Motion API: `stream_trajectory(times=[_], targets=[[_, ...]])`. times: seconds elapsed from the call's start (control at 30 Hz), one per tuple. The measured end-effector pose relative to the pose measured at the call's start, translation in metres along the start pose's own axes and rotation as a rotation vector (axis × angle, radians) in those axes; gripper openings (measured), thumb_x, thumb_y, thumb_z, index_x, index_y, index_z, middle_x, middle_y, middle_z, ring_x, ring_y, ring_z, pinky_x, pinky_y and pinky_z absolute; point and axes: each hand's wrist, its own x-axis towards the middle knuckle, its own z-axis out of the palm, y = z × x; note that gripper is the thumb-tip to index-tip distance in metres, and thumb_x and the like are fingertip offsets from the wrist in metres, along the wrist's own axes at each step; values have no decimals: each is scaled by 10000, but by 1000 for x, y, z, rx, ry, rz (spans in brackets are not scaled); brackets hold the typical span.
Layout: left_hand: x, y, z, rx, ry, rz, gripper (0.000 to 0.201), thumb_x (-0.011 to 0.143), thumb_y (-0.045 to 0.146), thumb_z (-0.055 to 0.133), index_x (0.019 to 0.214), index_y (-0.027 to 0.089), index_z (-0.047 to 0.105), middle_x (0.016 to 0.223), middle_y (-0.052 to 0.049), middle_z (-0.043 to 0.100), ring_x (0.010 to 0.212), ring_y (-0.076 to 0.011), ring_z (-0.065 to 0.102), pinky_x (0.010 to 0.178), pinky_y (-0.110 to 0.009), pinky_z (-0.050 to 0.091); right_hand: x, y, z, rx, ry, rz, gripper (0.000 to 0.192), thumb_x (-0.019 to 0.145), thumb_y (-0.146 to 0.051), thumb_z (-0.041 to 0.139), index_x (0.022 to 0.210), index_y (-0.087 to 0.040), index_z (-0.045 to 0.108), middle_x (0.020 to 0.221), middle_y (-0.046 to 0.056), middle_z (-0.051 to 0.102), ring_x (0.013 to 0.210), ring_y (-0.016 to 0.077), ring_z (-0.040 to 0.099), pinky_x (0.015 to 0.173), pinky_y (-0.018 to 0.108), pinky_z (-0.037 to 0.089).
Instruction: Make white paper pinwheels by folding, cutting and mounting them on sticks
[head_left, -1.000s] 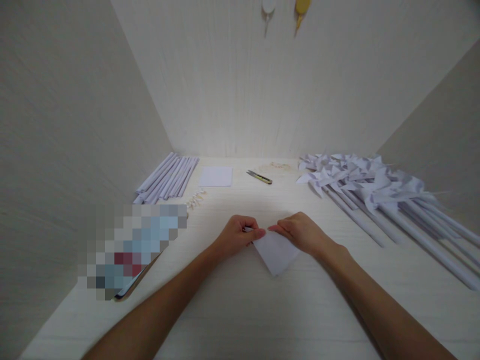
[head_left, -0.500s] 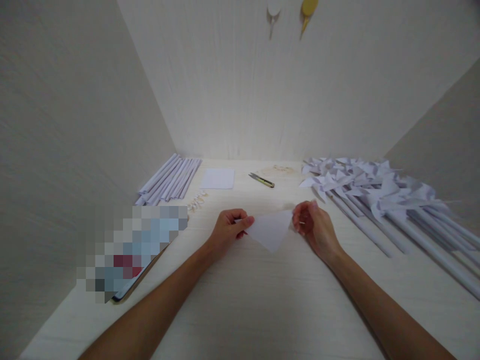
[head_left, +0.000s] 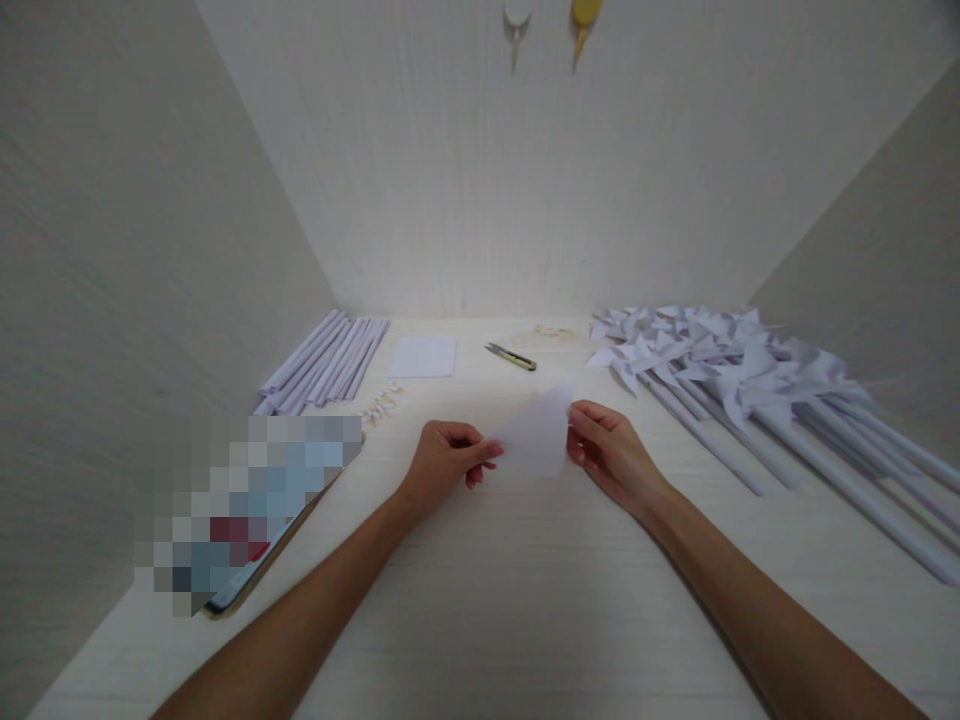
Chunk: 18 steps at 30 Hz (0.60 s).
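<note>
A small white sheet of paper is held up off the table between my two hands, one corner pointing up and away. My left hand pinches its left corner between thumb and fingers. At the opposite edge, the fingertips of my right hand are closed on the paper. Beyond the paper lies a pair of thread snips. A square stack of white paper rests to the left of the snips. Small white-tipped pieces are scattered nearer my left hand.
Rolled white paper sticks lie in a pile at the back left. Many white paper pinwheels on sticks are heaped on the right. A phone, partly blurred out, rests at the left. Thin tan bits lie near the back wall.
The paper has turned so that a corner now points up instead of down. My right hand has closed on its right edge. The whole view has shifted slightly.
</note>
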Motion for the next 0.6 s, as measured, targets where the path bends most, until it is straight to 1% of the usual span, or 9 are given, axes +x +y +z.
stream_trajectory(times=[0.1, 0.2, 0.3, 0.4, 0.47, 0.53, 0.6], targets=[[1, -2, 1, -2, -22, -53, 263, 589, 315, 639, 423, 136, 543, 324, 31, 478, 280, -42, 378, 303, -162, 284, 1, 0, -1, 44, 8, -10, 279, 555, -377, 717, 564, -155, 548, 394, -55, 441, 348, 32, 348, 323, 155, 189], [1, -3, 1, -38, -30, -87, 277, 604, 358, 614, 450, 140, 541, 337, 28, 497, 255, -42, 361, 273, -162, 259, 3, 0, -1, 78, 9, -13, 289, 532, -385, 729, 554, -153, 558, 415, -50, 464, 357, 33, 370, 333, 153, 232], [-1, -2, 0, -70, -8, -88, 292, 595, 387, 612, 450, 152, 516, 294, 49, 452, 210, -38, 298, 237, -163, 188, 2, -1, -1, 66, 3, -26, 246, 542, -346, 729, 576, -155, 578, 444, -48, 486, 375, 35, 393, 345, 153, 265], [-2, -2, -3, -85, 1, -78, 293, 590, 404, 614, 466, 158, 514, 261, 62, 413, 194, -38, 265, 230, -164, 143, 1, -1, -2, 49, -1, -50, 208, 549, -294, 720, 673, -171, 606, 499, -41, 530, 407, 50, 439, 360, 159, 300], [-2, -2, -3, -87, 2, -81, 289, 591, 409, 616, 483, 158, 523, 256, 65, 407, 192, -37, 252, 232, -166, 135, 1, -1, -4, 36, -3, -73, 238, 541, -249, 714, 744, -183, 609, 554, -36, 563, 435, 59, 471, 374, 163, 322], [-2, -2, -4, -71, -2, -92, 282, 598, 406, 615, 497, 157, 531, 259, 64, 412, 193, -38, 251, 235, -168, 136, 2, 0, -5, 12, -12, -108, 301, 543, -203, 696, 828, -201, 599, 605, -36, 583, 457, 62, 487, 389, 163, 339], [-2, -2, -3, -44, -7, -106, 279, 609, 405, 610, 506, 157, 534, 263, 64, 415, 195, -39, 254, 238, -168, 139, 2, 1, -5, -17, -22, -165, 423, 551, -163, 674, 953, -238, 565, 680, -37, 601, 498, 67, 504, 420, 168, 370]])
